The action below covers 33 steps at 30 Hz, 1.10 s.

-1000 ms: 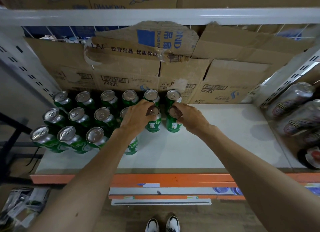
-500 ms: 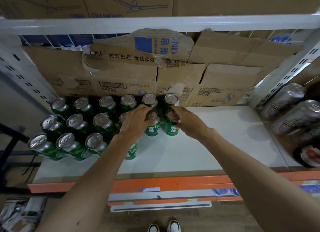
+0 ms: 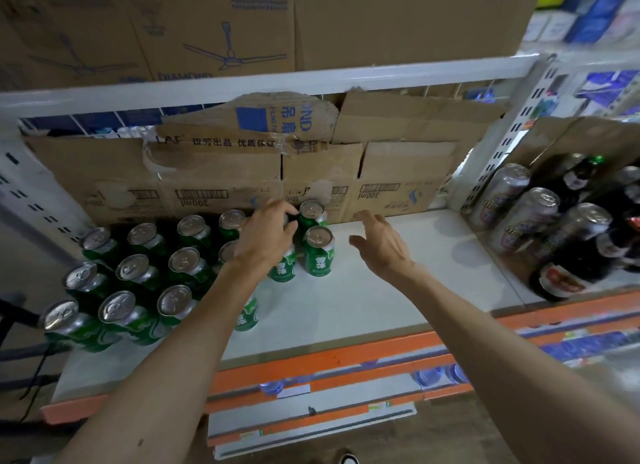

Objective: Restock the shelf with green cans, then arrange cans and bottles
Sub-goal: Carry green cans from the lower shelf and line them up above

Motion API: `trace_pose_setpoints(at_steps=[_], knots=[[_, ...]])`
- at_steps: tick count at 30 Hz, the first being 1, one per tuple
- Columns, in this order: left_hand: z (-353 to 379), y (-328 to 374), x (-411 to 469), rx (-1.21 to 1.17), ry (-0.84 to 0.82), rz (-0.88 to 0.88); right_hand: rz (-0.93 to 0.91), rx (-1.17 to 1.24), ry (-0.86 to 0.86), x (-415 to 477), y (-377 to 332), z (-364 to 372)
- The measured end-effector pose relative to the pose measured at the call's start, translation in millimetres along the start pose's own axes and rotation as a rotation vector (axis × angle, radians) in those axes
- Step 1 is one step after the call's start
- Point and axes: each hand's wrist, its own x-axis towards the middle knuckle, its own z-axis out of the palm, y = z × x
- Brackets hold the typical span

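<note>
Green cans [image 3: 123, 309] with silver tops stand in rows on the left part of the white shelf [image 3: 363, 300]. My left hand [image 3: 266, 235] hovers over the top of one green can [image 3: 282, 269] in the middle row, fingers loosely spread and reaching toward the back row; the can's top is hidden under the palm. Just to its right stands another green can [image 3: 318, 254] with one more behind it [image 3: 311, 210]. My right hand [image 3: 379, 243] is open in the air to the right of these cans and touches nothing.
Flattened cardboard [image 3: 398, 183] lines the shelf's back. Silver cans [image 3: 526, 217] and dark bottles [image 3: 568, 273] fill the neighbouring bay on the right, behind a white upright [image 3: 502, 151]. Fan boxes [image 3: 225, 30] sit on the shelf above. An orange rail [image 3: 311, 359] edges the front.
My right hand has let go of the right-hand can and pulled away to the right. My left hand has loosened over its can. The view has shifted up and right.
</note>
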Motion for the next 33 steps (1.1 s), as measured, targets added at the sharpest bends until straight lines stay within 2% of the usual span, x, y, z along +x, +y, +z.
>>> trace_pose_setpoints(at_steps=[4,8,14,18,22,27,33], knots=[[12.2,37.0,0.9,-0.029,-0.090,0.081,0.036,-0.001,0.048,-22.0,20.6,-18.4],[47.6,110.2,-4.3,-0.033,-0.211,0.225,0.134,-0.051,0.087,-57.1,64.0,-54.4],[131.1,270.8,-38.3,-0.013,-0.421,0.570,0.384,-0.079,0.300,-153.9,172.2,-138.9],[194.6,387.9,-101.4,-0.021,-0.551,0.785,0.609,-0.060,0.455,-249.7,259.1,-194.7],[259.3,490.4,-179.1,-0.030,-0.651,1.025,0.787,-0.032,0.525,-345.1,337.3,-233.0],[321.8,592.5,-250.8,0.042,-0.678,1.097,0.931,-0.009,0.575,-441.3,428.4,-268.6],[383.8,658.4,-280.7,0.088,-0.703,1.077,0.969,-0.007,0.568,-490.9,519.6,-291.6]])
